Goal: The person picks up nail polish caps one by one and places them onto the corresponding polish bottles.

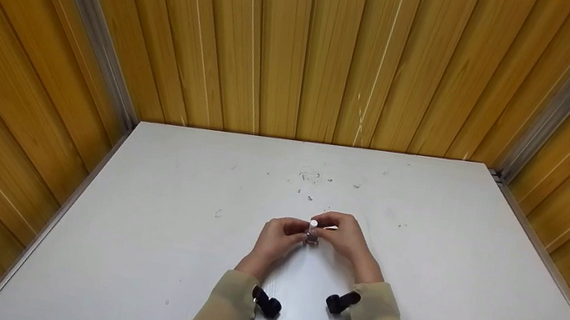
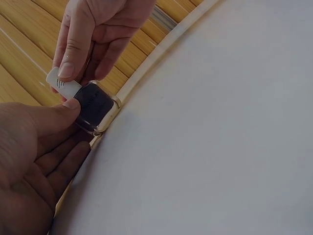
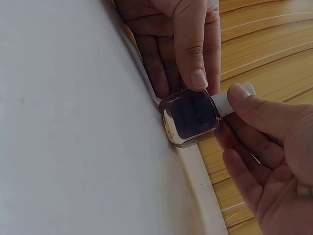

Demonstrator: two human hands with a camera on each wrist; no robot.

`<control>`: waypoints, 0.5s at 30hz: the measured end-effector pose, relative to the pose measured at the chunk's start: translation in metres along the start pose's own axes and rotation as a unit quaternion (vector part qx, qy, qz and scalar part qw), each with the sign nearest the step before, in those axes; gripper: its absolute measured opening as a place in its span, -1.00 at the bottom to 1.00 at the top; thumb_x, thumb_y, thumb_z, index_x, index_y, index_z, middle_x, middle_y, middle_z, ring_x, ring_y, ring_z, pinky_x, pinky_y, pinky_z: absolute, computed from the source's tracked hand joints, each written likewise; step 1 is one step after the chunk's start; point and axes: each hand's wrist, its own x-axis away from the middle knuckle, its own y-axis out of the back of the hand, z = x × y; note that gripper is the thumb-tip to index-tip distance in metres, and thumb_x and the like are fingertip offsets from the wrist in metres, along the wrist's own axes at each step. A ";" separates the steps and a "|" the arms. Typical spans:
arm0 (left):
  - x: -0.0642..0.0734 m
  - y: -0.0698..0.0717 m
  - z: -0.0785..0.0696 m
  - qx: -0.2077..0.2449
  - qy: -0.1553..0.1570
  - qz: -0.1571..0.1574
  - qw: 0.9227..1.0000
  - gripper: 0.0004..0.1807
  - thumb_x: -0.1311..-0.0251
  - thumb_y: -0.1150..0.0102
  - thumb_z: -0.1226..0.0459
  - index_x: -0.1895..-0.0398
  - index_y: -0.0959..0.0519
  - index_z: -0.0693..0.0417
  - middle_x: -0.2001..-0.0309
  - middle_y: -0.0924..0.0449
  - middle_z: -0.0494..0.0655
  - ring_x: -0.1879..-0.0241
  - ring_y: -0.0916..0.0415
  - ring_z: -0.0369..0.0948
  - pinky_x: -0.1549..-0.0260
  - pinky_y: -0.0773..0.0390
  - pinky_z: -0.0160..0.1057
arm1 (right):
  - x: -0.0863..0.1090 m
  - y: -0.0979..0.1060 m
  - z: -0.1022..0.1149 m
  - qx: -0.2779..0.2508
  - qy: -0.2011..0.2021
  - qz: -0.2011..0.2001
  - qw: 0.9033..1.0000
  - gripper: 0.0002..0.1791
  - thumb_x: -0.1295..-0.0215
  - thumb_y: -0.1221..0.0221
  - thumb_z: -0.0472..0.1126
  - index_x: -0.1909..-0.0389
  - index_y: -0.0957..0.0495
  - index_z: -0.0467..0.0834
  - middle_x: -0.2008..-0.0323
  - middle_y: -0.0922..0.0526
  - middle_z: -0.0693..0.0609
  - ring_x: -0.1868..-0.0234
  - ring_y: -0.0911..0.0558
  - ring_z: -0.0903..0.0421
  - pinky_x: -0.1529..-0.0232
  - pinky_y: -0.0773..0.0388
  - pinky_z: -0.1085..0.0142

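Observation:
A small square glass bottle of dark nail polish (image 1: pixel 312 238) with a white cap (image 1: pixel 314 223) stands upright on the white table. My left hand (image 1: pixel 277 241) pinches the glass body between thumb and fingers, as the left wrist view shows with the bottle (image 2: pixel 95 107) close up. From the other side my right hand (image 1: pixel 346 241) pinches the white cap (image 3: pixel 224 104) between thumb and fingers. Cap and bottle are joined in both wrist views. Small lettering shows on the front of the bottle (image 3: pixel 190 117), too blurred to read.
The white table (image 1: pixel 139 228) bears small dark marks (image 1: pixel 310 177) beyond the hands. Wood-patterned panels (image 1: pixel 279 46) rise behind it and at both sides, with grey metal posts (image 1: pixel 96 24) at the corners. Black wrist cameras (image 1: pixel 269 305) sit on both sleeves.

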 end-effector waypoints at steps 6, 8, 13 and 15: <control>0.000 -0.001 -0.001 0.013 -0.009 0.006 1.000 -0.71 -0.24 -0.37 0.41 -0.03 -0.72 0.26 0.04 -0.79 0.16 -0.03 -0.75 0.00 -0.09 -0.71 -0.16 | 0.001 0.003 -0.003 -0.005 0.005 0.012 1.000 -0.73 -0.26 -0.39 -0.33 0.03 -0.73 -0.28 0.10 -0.80 -0.18 -0.02 -0.73 -0.09 -0.12 -0.72 0.11; -0.001 -0.001 -0.001 0.016 -0.008 0.010 1.000 -0.70 -0.25 -0.37 0.41 -0.05 -0.70 0.27 0.03 -0.78 0.15 -0.03 -0.74 0.00 -0.09 -0.71 -0.16 | 0.001 0.005 -0.003 -0.006 0.006 0.011 1.000 -0.69 -0.26 -0.40 -0.29 -0.01 -0.71 -0.28 0.06 -0.79 -0.18 -0.04 -0.73 -0.11 -0.14 -0.70 0.07; -0.003 0.004 0.001 0.031 0.005 0.014 0.999 -0.68 -0.33 -0.31 0.36 -0.11 -0.67 0.26 -0.04 -0.76 0.14 -0.07 -0.72 -0.03 -0.12 -0.69 -0.21 | 0.001 0.011 -0.005 -0.012 -0.007 -0.026 1.000 -0.60 -0.37 -0.34 -0.12 -0.13 -0.66 -0.24 -0.07 -0.76 -0.15 -0.13 -0.69 -0.13 -0.25 -0.60 -0.04; -0.003 0.008 0.001 0.050 0.018 0.003 0.999 -0.68 -0.38 -0.26 0.34 -0.14 -0.65 0.28 -0.06 -0.75 0.14 -0.08 -0.71 -0.03 -0.09 -0.70 -0.21 | 0.000 0.015 -0.007 -0.018 -0.015 -0.048 0.999 -0.55 -0.44 -0.27 -0.06 -0.21 -0.61 -0.25 -0.15 -0.72 -0.17 -0.21 -0.64 -0.15 -0.33 -0.54 -0.07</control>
